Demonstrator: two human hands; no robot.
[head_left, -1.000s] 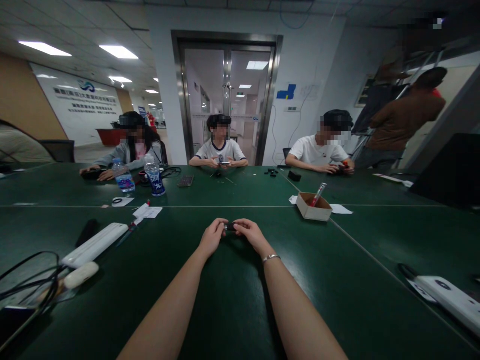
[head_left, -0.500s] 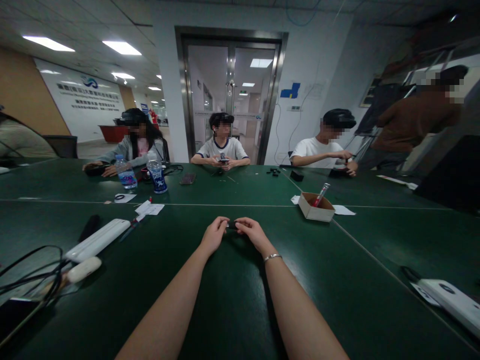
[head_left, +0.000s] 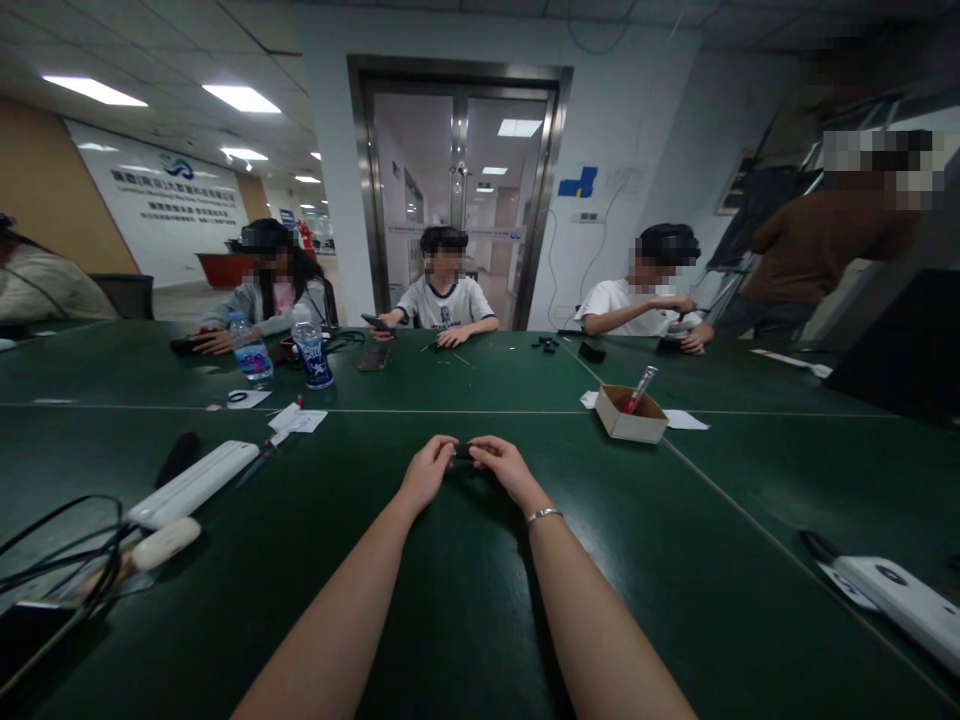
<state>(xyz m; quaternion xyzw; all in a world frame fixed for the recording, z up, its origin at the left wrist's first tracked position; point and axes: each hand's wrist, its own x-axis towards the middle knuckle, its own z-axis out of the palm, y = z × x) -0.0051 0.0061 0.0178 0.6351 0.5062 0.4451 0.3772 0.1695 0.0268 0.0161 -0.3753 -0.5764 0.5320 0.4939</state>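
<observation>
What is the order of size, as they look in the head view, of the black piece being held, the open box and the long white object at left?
1. Long white object
2. Open box
3. Black piece, partly covered

White wall sign (head_left: 161, 215) — "大数据" among blurred characters, blue bottle label (head_left: 316, 362) — unreadable

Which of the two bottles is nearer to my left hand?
The bottle with the dark blue label; the paler bottle stands farther from your left hand.
</observation>
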